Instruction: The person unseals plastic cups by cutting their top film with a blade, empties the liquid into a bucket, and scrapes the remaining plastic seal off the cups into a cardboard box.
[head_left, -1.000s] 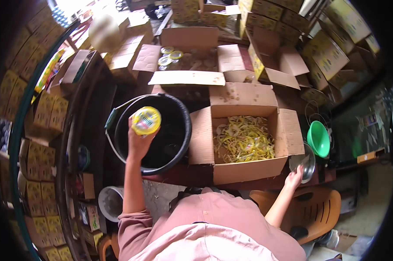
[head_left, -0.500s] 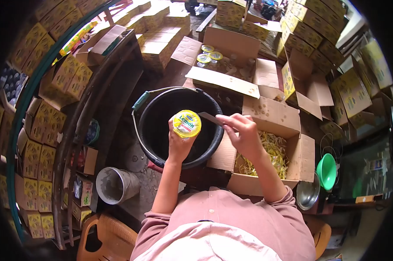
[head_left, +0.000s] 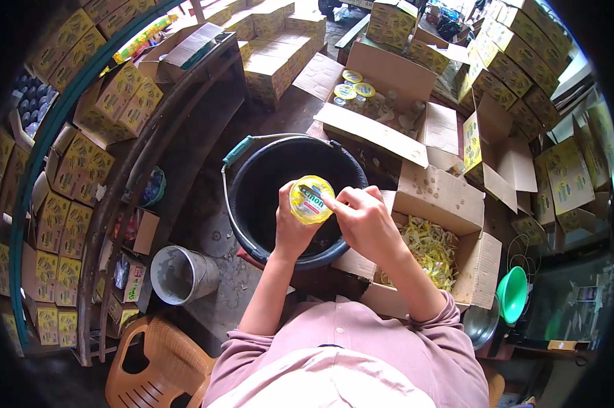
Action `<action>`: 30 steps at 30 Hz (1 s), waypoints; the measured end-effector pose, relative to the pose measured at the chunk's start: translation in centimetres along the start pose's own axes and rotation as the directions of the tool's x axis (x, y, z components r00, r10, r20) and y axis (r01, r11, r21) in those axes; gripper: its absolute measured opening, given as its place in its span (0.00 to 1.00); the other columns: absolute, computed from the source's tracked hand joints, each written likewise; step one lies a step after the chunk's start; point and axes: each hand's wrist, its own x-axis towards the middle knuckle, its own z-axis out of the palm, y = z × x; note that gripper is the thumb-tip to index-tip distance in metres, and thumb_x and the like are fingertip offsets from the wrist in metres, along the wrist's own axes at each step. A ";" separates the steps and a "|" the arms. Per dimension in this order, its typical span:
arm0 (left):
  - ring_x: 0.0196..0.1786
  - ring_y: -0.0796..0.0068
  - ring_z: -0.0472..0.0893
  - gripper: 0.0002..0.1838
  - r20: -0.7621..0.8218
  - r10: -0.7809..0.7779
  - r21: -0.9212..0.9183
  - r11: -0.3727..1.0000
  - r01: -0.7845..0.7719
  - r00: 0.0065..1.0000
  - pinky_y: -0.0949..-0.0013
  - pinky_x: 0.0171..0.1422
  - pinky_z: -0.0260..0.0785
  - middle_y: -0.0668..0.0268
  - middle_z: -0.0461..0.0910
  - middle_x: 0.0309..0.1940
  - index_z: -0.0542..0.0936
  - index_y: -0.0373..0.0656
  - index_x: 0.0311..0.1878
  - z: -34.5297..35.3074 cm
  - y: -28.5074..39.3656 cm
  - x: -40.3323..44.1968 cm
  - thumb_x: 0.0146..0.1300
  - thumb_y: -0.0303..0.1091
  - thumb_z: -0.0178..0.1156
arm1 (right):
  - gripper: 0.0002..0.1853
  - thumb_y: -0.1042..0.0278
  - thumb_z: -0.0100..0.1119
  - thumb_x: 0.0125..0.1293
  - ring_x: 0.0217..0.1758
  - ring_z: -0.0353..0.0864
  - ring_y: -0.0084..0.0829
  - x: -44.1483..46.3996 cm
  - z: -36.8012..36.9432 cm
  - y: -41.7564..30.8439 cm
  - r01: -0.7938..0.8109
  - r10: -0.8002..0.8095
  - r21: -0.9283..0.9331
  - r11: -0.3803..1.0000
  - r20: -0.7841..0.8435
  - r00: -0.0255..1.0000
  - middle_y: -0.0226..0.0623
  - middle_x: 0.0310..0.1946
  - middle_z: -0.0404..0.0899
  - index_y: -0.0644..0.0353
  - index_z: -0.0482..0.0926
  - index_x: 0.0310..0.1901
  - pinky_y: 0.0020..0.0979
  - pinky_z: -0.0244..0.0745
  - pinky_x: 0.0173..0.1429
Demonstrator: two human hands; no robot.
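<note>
My left hand [head_left: 294, 228] is wrapped round a plastic cup [head_left: 309, 209] whose round yellow-and-white top reads "Lemon". The cup is held over a black bucket [head_left: 242, 234], its top facing me. My right hand [head_left: 369, 221] is closed at the cup's right edge, its index finger stretched onto the printed top. Those fingers grip a thin flat blade, now mostly hidden by the hand and hard to separate from the print. Below the right forearm, an open carton [head_left: 480, 268] holds a heap of yellow strips [head_left: 429, 251].
Beyond the bucket an open carton [head_left: 371, 136] holds several yellow-topped cups [head_left: 353, 87]. A grey pail [head_left: 201, 275] and an orange chair [head_left: 160, 360] are at left. A green bowl [head_left: 512, 294] is at right. Printed cartons [head_left: 279, 64] are stacked all around.
My right hand has moved in from beside the cup onto its top, bringing the blade over the print. The view has shifted, so the surroundings appear further right.
</note>
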 end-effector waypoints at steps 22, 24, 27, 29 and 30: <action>0.44 0.67 0.78 0.37 -0.013 -0.049 -0.009 0.999 0.049 0.999 0.68 0.49 0.71 0.58 0.76 0.41 0.62 0.42 0.52 0.0 -0.5 -0.1 0.38 0.27 0.73 | 0.19 0.81 0.53 0.47 0.35 0.74 0.31 -1.5 -0.5 0.0 -0.058 0.063 -0.051 0.997 0.102 0.993 0.36 0.28 0.70 0.62 0.77 0.44 0.31 0.63 0.48; 0.44 0.65 0.78 0.37 -0.010 -0.018 0.020 1.000 0.018 1.000 0.67 0.49 0.71 0.57 0.75 0.41 0.63 0.41 0.51 0.0 -0.5 -0.1 0.38 0.27 0.73 | 0.18 0.79 0.53 0.47 0.35 0.74 0.30 -2.1 -0.9 0.1 -0.053 0.060 -0.066 0.996 0.116 0.991 0.35 0.27 0.69 0.63 0.77 0.43 0.31 0.62 0.49; 0.45 0.60 0.77 0.34 0.023 0.032 0.063 0.997 -0.033 0.999 0.66 0.49 0.71 0.55 0.75 0.41 0.64 0.40 0.50 0.2 -0.8 0.0 0.39 0.27 0.72 | 0.17 0.80 0.52 0.48 0.33 0.73 0.29 -2.7 -1.5 0.6 -0.067 0.072 -0.048 0.997 0.110 0.991 0.32 0.26 0.70 0.57 0.80 0.41 0.31 0.62 0.47; 0.45 0.59 0.77 0.33 0.042 0.068 0.136 0.988 -0.073 0.997 0.66 0.49 0.70 0.55 0.74 0.41 0.65 0.39 0.50 0.1 -0.9 0.1 0.39 0.28 0.71 | 0.17 0.79 0.52 0.48 0.34 0.73 0.28 -2.4 -2.7 1.2 -0.038 0.044 -0.073 0.997 0.085 0.995 0.31 0.26 0.70 0.55 0.80 0.40 0.30 0.61 0.47; 0.45 0.60 0.77 0.32 0.062 0.040 0.115 0.992 -0.047 0.997 0.66 0.49 0.70 0.56 0.74 0.41 0.66 0.38 0.49 0.1 -0.9 0.1 0.40 0.29 0.71 | 0.16 0.79 0.52 0.48 0.34 0.73 0.27 -2.1 -3.3 1.5 -0.022 0.029 -0.087 0.996 0.074 0.997 0.30 0.26 0.71 0.54 0.80 0.40 0.30 0.61 0.47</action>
